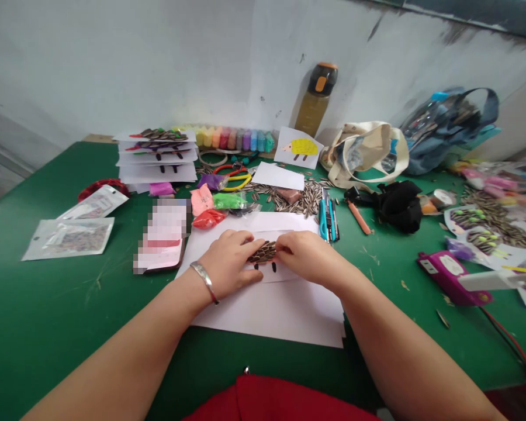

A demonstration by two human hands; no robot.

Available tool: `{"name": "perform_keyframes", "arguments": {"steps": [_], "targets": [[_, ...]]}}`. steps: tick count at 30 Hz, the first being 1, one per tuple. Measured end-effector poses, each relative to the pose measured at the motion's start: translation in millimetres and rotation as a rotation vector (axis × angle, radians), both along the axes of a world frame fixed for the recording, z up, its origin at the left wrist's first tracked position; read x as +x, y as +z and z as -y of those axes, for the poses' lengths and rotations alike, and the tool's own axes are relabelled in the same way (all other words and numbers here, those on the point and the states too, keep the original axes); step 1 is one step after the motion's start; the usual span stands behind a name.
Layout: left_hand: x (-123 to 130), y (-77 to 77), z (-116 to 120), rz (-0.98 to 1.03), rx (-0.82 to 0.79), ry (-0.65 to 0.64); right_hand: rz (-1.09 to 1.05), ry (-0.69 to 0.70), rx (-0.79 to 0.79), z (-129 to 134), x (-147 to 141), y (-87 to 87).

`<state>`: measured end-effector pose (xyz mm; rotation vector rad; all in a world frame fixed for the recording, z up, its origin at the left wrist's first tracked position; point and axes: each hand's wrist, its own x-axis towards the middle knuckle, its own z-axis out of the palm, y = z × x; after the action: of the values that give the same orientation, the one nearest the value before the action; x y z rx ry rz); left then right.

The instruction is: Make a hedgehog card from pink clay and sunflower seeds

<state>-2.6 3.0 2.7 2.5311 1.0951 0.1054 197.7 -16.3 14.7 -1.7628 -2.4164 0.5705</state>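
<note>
On a stack of white paper [267, 316] lies a small card with a hedgehog figure [263, 252], its back covered in overlapping striped sunflower seeds and two short black legs below. My left hand [228, 260], with a bracelet on the wrist, rests on the card at the figure's left, thumb and fingers apart around it. My right hand [307, 254] is at the figure's right end, fingertips pinched together against it. Whatever is between those fingertips is hidden. Beyond the paper lies a pile of loose sunflower seeds [313, 199].
Packets of coloured clay [208, 218], a phone [164, 240] and blue craft knives [328, 216] border the paper. Stacked finished cards [155, 158] stand back left. A yellow hedgehog picture [298, 148], a bottle [316, 99] and bags [368, 152] stand by the wall. A purple-red device [451, 278] is at right.
</note>
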Motion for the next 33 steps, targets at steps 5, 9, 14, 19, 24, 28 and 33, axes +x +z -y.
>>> {"name": "perform_keyframes", "arguments": {"steps": [5, 9, 14, 19, 24, 28, 33], "targets": [[0.3, 0.3, 0.0, -0.002, 0.005, -0.004, -0.008, 0.008, 0.014, -1.0, -2.7, -1.6], [0.4, 0.5, 0.5, 0.005, 0.007, 0.000, -0.017, 0.006, 0.015, -0.9, -3.1, -1.4], [0.5, 1.2, 0.9, 0.002, 0.018, -0.006, -0.010, 0.015, 0.010, -1.1, -3.6, -4.0], [-0.5, -0.4, -0.3, 0.010, 0.015, -0.011, -0.075, -0.014, -0.035, -1.8, 4.6, -1.5], [-1.7, -2.2, -0.3, 0.045, 0.022, -0.021, -0.114, -0.075, -0.051, -1.0, 13.7, 5.2], [-1.2, -1.2, -0.1, 0.034, 0.012, -0.013, -0.095, -0.034, -0.054, -0.6, 7.0, 2.8], [-0.2, -0.5, -0.9, 0.017, 0.017, -0.019, -0.067, 0.005, -0.026, -0.6, -2.4, -0.5]]}}
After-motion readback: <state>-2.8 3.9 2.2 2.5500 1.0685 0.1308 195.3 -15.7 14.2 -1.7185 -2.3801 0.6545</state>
